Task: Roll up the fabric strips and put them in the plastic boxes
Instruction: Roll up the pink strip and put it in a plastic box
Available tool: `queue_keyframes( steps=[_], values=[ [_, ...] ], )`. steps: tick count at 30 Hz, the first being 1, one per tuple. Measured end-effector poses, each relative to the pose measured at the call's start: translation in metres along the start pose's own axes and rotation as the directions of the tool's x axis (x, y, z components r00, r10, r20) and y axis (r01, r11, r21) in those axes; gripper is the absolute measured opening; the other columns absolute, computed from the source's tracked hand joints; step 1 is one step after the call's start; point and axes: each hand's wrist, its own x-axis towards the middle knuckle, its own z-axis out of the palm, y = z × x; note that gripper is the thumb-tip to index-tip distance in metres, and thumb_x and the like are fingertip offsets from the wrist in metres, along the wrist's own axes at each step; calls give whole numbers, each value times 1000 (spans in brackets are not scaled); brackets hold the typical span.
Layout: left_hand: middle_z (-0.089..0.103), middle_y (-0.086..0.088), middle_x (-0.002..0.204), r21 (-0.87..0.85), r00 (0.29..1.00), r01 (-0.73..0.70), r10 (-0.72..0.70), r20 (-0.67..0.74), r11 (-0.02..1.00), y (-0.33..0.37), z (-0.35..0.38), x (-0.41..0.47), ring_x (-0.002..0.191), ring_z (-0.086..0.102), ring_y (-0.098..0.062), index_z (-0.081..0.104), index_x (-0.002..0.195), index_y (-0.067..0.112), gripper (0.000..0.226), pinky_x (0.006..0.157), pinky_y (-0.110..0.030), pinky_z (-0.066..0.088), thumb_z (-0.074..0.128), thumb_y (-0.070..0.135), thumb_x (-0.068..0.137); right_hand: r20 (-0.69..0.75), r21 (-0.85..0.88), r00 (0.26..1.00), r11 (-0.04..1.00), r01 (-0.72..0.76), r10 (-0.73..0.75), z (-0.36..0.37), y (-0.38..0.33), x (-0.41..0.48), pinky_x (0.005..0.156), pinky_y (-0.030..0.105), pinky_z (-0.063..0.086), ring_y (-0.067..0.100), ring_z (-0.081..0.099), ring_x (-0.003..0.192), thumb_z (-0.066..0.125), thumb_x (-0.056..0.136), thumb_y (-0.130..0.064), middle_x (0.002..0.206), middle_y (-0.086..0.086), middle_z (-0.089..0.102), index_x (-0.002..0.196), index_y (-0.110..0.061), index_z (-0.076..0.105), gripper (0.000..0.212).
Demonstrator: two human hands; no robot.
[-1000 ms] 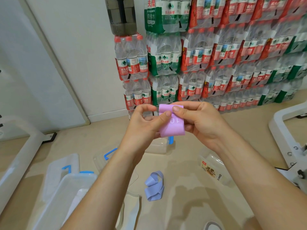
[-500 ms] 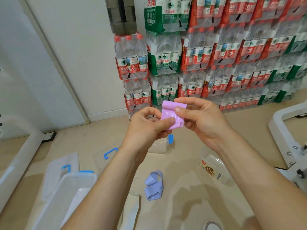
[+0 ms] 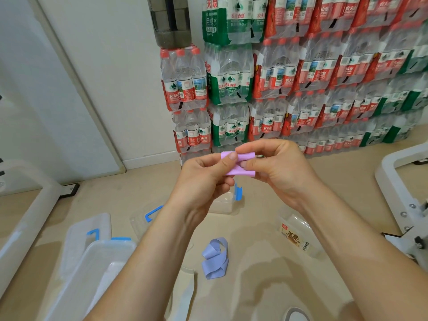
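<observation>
The pink-lilac fabric strip (image 3: 239, 172) looks like smooth, matt, stretchy cloth that bends in soft curves without creasing. The lavender-blue fabric strip (image 3: 215, 258), lying in loops, has the same dull, even surface, and the cream cloth strip (image 3: 188, 290) is matt too. The large translucent plastic box with blue clips (image 3: 99, 258) is frosted and faintly shiny, while the small clear plastic box (image 3: 223, 202) looks glossier. The beige floor (image 3: 266, 286) is smooth, with a soft sheen. The shrink-wrapped packs of water bottles (image 3: 273, 72) glisten under thin, wrinkled plastic film.
</observation>
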Motion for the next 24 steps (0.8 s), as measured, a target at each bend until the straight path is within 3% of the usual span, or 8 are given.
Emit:
queue_keyframes(
  steps=[4, 9, 18, 24],
  values=[
    [65, 0, 61, -6, 998, -38, 38, -42, 999, -2, 2, 2, 44, 48, -7, 74, 91, 9, 11, 45, -15, 44, 65, 15, 88, 44, 13, 999, 1000, -6, 5, -1, -1, 0, 75, 30, 56, 20, 70, 79, 62, 78, 14, 82, 9, 73, 82, -11, 73, 28],
    [66, -5, 67, -19, 996, -79, 78, -48, 997, -1, 0, 1, 42, 47, -8, 75, 87, 11, 11, 45, -15, 43, 64, 10, 88, 162, 182, 981, 973, -139, 110, -4, -3, -1, 79, 26, 57, 19, 68, 82, 58, 86, 4, 90, 12, 70, 94, -8, 69, 18],
    [62, -10, 74, 31, 1000, -15, 16, -24, 999, -5, -2, 6, 43, 48, -9, 72, 101, 10, 19, 43, -15, 44, 72, 14, 82, 19, 172, 995, 980, -96, 94, -3, -1, 1, 65, 23, 57, 17, 71, 69, 63, 81, 9, 77, 9, 73, 90, -2, 71, 17],
    [64, -8, 72, 111, 999, -33, 32, 11, 993, -7, -5, 7, 45, 50, -10, 70, 104, 7, 24, 48, -17, 44, 73, 15, 81, 14, 143, 996, 986, -91, 90, -2, -2, 1, 64, 23, 56, 17, 70, 68, 64, 78, 12, 77, 9, 72, 87, -5, 71, 21]
  ],
)
